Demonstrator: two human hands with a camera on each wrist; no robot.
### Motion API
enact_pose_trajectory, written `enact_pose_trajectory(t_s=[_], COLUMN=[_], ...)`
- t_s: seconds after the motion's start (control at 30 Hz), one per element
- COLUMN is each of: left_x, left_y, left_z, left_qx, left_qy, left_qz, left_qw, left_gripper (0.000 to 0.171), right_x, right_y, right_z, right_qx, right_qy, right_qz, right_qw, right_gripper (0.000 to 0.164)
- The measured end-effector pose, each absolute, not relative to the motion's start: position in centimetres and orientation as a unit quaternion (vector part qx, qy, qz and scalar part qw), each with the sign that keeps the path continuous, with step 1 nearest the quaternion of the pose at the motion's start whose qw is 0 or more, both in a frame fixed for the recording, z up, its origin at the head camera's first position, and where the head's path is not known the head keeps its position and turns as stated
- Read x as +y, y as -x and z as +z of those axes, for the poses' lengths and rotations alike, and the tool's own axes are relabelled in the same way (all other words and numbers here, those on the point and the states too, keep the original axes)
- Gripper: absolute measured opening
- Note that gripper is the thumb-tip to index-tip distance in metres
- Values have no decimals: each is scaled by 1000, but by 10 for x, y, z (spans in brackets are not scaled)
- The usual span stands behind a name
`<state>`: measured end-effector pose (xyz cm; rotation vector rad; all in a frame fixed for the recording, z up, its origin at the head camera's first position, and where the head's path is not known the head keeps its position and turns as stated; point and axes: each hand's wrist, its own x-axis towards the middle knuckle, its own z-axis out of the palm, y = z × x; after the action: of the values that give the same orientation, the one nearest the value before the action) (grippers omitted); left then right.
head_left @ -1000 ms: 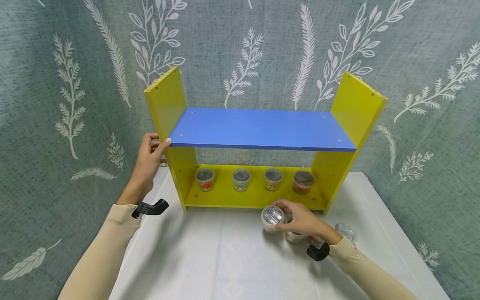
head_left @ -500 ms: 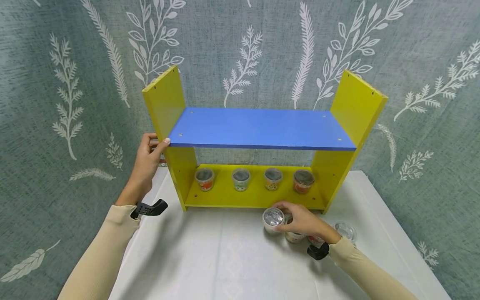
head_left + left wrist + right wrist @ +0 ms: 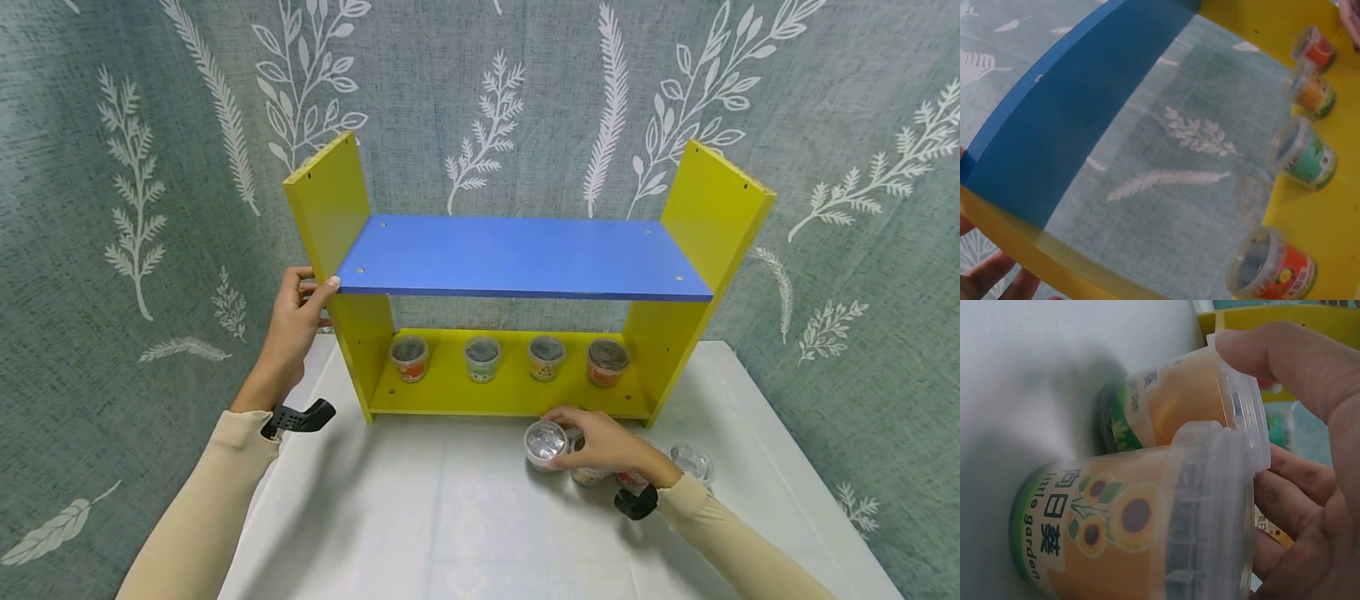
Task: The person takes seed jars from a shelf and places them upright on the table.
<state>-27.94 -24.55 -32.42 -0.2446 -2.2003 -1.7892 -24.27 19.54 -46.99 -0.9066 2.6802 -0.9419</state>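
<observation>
My left hand (image 3: 294, 321) grips the left side panel of a yellow and blue shelf (image 3: 517, 254), thumb on the front edge and fingers behind. Just in front of the shelf, my right hand (image 3: 603, 443) holds a lidded plastic cup (image 3: 546, 444) by its lid, with a silvery top showing. The right wrist view shows the thumb (image 3: 1266, 353) on the lid of this cup (image 3: 1191, 406), fingers at the other side. Close beside it stands a second cup (image 3: 1110, 519) with a sunflower label, partly covered by the hand in the head view.
Several lidded cups, including a red-labelled one (image 3: 410, 358) and a green-labelled one (image 3: 482, 359), stand in a row on the yellow lower board (image 3: 450, 404). Another red-labelled cup (image 3: 632, 481) and a clear-lidded one (image 3: 692, 462) are by the right wrist on the white-covered table (image 3: 420, 517).
The held cup has come slightly down and toward me, in front of the shelf, and the right fingers have shifted slightly on it. The left hand stays on the panel.
</observation>
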Motion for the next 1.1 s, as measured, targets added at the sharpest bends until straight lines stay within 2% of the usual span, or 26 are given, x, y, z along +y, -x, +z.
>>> enact_pose_trajectory(t_s=[0.87, 1.1], left_x=[-246, -247], left_y=[280, 281], left_z=[-325, -326], left_qx=[-762, -764], left_qy=[87, 86], left_qz=[-624, -623], left_qw=[149, 146], left_gripper=[49, 50], right_x=[201, 205], right_y=[242, 245], right_z=[-462, -459], right_qx=[884, 877], right_qy=[330, 315], right_qz=[-300, -331], right_qw=[140, 149], right_gripper=[61, 54])
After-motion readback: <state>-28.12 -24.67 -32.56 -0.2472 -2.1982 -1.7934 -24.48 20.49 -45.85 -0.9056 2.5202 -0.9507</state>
